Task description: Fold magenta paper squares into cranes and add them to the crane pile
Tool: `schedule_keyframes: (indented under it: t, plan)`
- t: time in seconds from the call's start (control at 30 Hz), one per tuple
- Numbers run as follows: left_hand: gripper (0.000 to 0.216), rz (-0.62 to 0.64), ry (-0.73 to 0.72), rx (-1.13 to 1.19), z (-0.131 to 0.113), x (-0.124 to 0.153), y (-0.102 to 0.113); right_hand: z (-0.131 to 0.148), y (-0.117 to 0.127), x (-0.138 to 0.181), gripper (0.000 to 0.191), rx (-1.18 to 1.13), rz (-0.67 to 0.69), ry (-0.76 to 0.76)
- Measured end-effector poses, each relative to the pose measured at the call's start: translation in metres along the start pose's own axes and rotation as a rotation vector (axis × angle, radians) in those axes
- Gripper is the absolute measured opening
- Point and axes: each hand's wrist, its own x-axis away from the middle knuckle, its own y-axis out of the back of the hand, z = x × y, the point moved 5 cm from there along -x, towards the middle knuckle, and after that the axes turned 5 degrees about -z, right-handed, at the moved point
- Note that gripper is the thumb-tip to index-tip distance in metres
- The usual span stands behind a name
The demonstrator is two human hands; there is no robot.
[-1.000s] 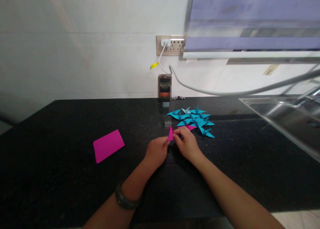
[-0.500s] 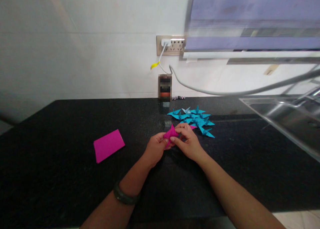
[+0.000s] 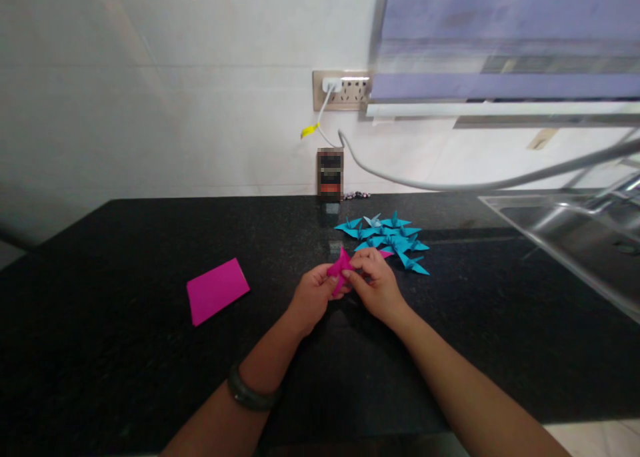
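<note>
A small piece of folded pink origami paper [image 3: 341,264] is held over the dark countertop between both hands. My left hand [image 3: 314,293] pinches its lower left side, thumb on top. With thumb and forefinger, my right hand [image 3: 376,280] grips its right edge. Just behind my right hand lie several blue paper cranes [image 3: 393,238], grouped together, one of them paler [image 3: 373,221]. A pink paper tip [image 3: 386,254] sticks out between my right hand and the cranes; the rest of it is hidden. To the left rests a stack of pink paper [image 3: 218,292].
The black speckled countertop [image 3: 125,364] runs to a tiled wall. A steel sink [image 3: 575,234] is at the right. Against the wall stands a blurred-out phone-like object [image 3: 330,175], beside a small beaded string [image 3: 357,195]. A grey hose [image 3: 430,186] crosses above the counter.
The pink folded paper has shifted slightly in my fingers, and its outline looks narrower. My right fingers have moved a little along it. The cranes and paper stack stay put.
</note>
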Motion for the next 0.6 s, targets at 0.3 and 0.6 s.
schedule_keyframes:
  t: [0.3,0.6]
  plan:
    - [0.045,-0.021,-0.103,-0.092,0.0007,-0.0025,0.0021,-0.0065,-0.0025,0.0002,0.009,-0.002,0.029,-0.070]
    - [0.039,0.058,0.015,0.091,-0.0016,0.0025,-0.0056,-0.0065,-0.0029,0.0023,0.008,-0.167,0.046,-0.077]
